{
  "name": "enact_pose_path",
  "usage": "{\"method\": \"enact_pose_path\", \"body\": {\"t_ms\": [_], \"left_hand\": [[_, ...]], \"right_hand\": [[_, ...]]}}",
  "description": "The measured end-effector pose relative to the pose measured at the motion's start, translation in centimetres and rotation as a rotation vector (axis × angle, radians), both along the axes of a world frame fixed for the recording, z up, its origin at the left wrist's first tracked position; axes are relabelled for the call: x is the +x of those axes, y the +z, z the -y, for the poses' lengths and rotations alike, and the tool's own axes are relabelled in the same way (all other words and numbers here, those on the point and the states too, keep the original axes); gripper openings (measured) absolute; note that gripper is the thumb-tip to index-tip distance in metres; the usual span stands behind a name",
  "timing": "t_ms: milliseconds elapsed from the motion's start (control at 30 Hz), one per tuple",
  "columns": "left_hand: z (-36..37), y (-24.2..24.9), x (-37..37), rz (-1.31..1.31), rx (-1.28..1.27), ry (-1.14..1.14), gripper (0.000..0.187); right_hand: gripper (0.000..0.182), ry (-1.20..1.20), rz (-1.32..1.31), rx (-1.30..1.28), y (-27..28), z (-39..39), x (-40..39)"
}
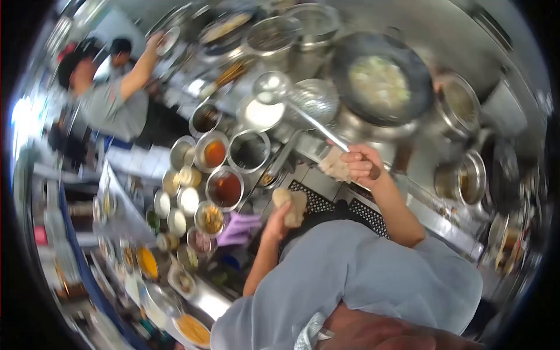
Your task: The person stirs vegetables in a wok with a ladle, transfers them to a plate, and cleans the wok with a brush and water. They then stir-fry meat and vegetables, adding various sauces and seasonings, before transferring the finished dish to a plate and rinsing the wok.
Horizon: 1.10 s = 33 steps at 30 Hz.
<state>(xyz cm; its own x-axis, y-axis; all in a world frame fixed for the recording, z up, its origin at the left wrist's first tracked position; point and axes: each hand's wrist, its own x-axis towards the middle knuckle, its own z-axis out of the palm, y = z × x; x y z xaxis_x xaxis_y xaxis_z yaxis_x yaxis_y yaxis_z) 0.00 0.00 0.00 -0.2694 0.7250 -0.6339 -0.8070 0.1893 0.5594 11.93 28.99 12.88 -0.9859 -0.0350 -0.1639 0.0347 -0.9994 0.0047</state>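
Note:
My right hand [363,163] is closed around the handle of a long metal ladle [315,123]. The ladle's bowl hangs over the rim of a container of white contents [262,112], beside a perforated metal strainer [315,104]. A beige cloth [335,165] shows at the fingers of this hand. My left hand [280,220] grips another folded beige cloth [293,205], held low in front of my body. Ahead and to the right, a black wok [344,79] sits on the stove with pale, greenish food [379,81] in it.
Several metal pots of sauces stand on the left, including a red-brown one [226,188] and a dark one [249,150]. Purple gloves [239,227] lie near them. Another pot [461,105] stands right of the wok. A co-worker in grey [114,108] reaches out at upper left.

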Motion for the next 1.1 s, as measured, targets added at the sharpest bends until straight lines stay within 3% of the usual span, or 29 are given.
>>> {"method": "enact_pose_path", "body": {"t_ms": [67,100,233,300,367,433,500,567,633,700,733,767,800,833,900,933,1000,1033,1100], "left_hand": [[0.3,-0.2,-0.3,0.083,0.079,0.014,0.069],[0.9,3.6,-5.2,-0.100,-0.017,-0.049,0.069],[-4.0,3.4,0.3,0.151,0.115,-0.040,0.067],[-6.1,4.4,0.5,0.252,0.168,-0.117,0.068],[-9.2,4.2,1.1,0.238,0.184,-0.165,0.067],[-11.8,4.3,2.2,0.229,0.199,-0.196,0.067],[-14.8,5.1,3.1,0.162,0.330,-0.175,0.065],[-18.4,8.0,4.6,0.129,0.265,0.066,0.068],[-22.6,7.6,3.9,0.098,0.239,0.083,0.074],[-27.7,8.0,2.8,0.075,0.288,0.025,0.078],[-30.7,5.7,2.5,0.050,0.340,0.062,0.075],[-34.1,3.4,1.7,0.068,0.394,0.008,0.068],[-35.5,4.7,2.1,-0.118,0.404,0.029,0.058],[-36.9,6.4,1.9,-0.108,0.174,0.051,0.042],[-37.3,8.5,2.7,-0.137,0.042,0.102,0.033],[-37.3,8.7,2.5,-0.133,0.054,0.132,0.033],[-36.6,8.8,1.9,-0.067,0.185,-0.052,0.030],[-36.5,8.4,1.6,-0.071,0.187,-0.059,0.030],[-36.5,6.5,0.8,-0.001,0.362,-0.145,0.032]], "right_hand": [[0.045,-0.098,0.103,0.038,2.0,1.8,2.0],[0.045,-0.155,-0.076,-0.069,0.7,1.5,1.3],[0.049,-0.354,0.097,0.205,5.6,-1.9,11.1],[0.058,-0.447,0.457,0.752,6.1,-3.1,12.6],[0.063,-0.485,0.603,0.885,5.5,-5.7,12.9],[0.063,-0.362,0.847,1.360,4.0,-8.9,13.4],[0.064,-0.403,0.856,1.422,2.1,-11.2,14.5],[0.064,-0.529,0.983,1.433,0.7,-12.6,14.3],[0.064,-0.488,0.906,1.083,-1.4,-15.9,14.1],[0.032,-0.484,0.687,0.794,-3.7,-17.1,14.0],[0.014,-0.388,0.481,0.865,-5.8,-17.2,15.5],[0.008,-0.346,0.495,0.886,-7.2,-17.5,16.7],[0.018,-0.409,0.630,1.004,-6.7,-16.1,18.0],[0.020,-0.301,0.692,1.107,-3.8,-14.3,19.7],[0.055,-0.233,0.973,1.153,0.4,-12.9,22.6],[0.055,-0.214,0.958,1.180,0.8,-14.0,22.9],[0.060,-0.177,1.057,1.436,0.5,-14.3,22.9],[0.060,-0.187,1.059,1.434,0.1,-14.4,21.7],[0.052,-0.238,1.160,1.560,-0.8,-14.6,17.3]]}}
